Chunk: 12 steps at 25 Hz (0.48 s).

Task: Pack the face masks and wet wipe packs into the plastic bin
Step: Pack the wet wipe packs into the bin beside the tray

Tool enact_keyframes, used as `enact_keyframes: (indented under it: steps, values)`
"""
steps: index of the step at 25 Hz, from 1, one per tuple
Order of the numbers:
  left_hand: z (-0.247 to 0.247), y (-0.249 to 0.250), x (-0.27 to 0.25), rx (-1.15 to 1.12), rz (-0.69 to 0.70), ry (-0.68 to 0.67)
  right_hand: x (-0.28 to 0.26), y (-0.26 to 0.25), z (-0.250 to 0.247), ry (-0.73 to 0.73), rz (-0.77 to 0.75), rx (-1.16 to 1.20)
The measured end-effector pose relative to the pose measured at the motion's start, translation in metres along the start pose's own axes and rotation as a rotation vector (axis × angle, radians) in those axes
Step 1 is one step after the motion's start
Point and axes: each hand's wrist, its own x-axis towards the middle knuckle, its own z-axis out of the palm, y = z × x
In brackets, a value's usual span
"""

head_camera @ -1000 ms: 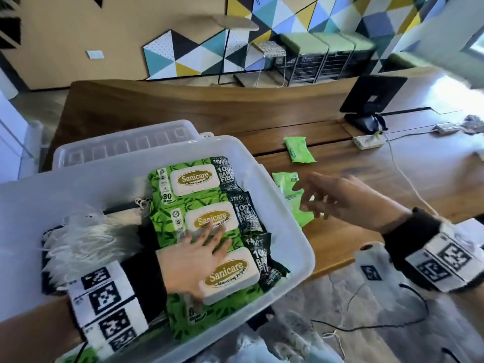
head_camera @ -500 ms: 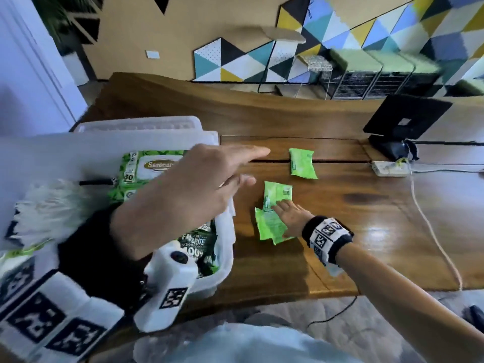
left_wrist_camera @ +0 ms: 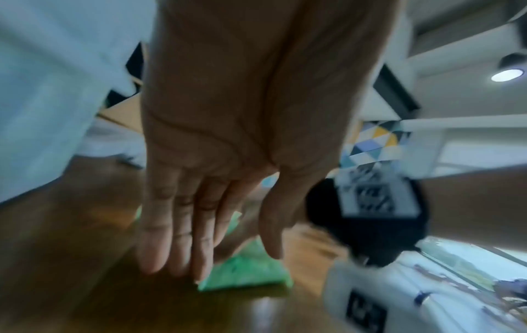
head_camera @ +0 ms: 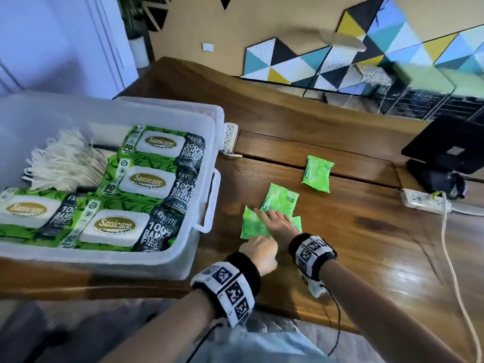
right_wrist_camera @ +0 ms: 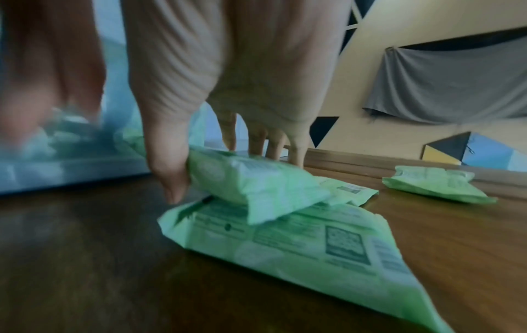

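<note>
The clear plastic bin [head_camera: 157, 262] stands at the left and holds several large Sanicare wipe packs [head_camera: 149, 182] beside white face masks [head_camera: 65, 163]. Small green wipe packs lie on the wooden table: one apart [head_camera: 317, 174], one nearer [head_camera: 280, 197], and an overlapping pile [head_camera: 252, 226] under my hands. My right hand [head_camera: 272, 220] [right_wrist_camera: 222, 175] pinches the top small pack [right_wrist_camera: 256, 189] between thumb and fingers; it rests on another pack [right_wrist_camera: 299, 245]. My left hand [head_camera: 259, 251] [left_wrist_camera: 222, 261] reaches down with straight fingers, its fingertips [left_wrist_camera: 177, 268] at the edge of a green pack [left_wrist_camera: 248, 277].
A white power strip [head_camera: 424, 204] with a cable running toward me lies at the right. Behind it stands a black screen on a stand [head_camera: 445, 150]. Another white strip [head_camera: 230, 134] sits against the bin's far corner. The table's front edge runs just under my wrists.
My left hand has come out of the bin, crossed over and dropped to the table beside the right. The right hand went from reaching to closing thumb and fingers on a small green pack.
</note>
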Motion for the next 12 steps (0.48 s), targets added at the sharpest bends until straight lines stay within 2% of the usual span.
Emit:
enact_keyframes:
  steps: [1,2,4,7,8,11,12]
  values:
    - [0.016,-0.009,0.011,-0.026,-0.054,-0.028,0.005,0.004,0.004,0.005,-0.012,0.072]
    - [0.027,-0.02,0.022,-0.043,-0.111,-0.041,0.003,0.0,0.0,-0.055,-0.043,0.126]
    - [0.048,-0.041,0.039,-0.212,-0.155,0.021,0.002,0.002,-0.005,-0.018,-0.077,0.316]
    - [0.057,-0.061,0.05,-0.752,-0.109,0.233,0.002,0.006,0.002,0.092,-0.056,0.599]
    - [0.059,-0.067,0.052,-0.946,-0.102,0.289,0.0,0.005,0.007,0.088,-0.049,0.788]
    - [0.052,-0.07,0.051,-1.457,-0.118,0.311,-0.005,0.001,0.027,0.113,0.006,1.436]
    - [0.048,-0.069,0.049,-1.58,-0.125,0.304,-0.011,-0.001,0.027,0.112,0.043,1.578]
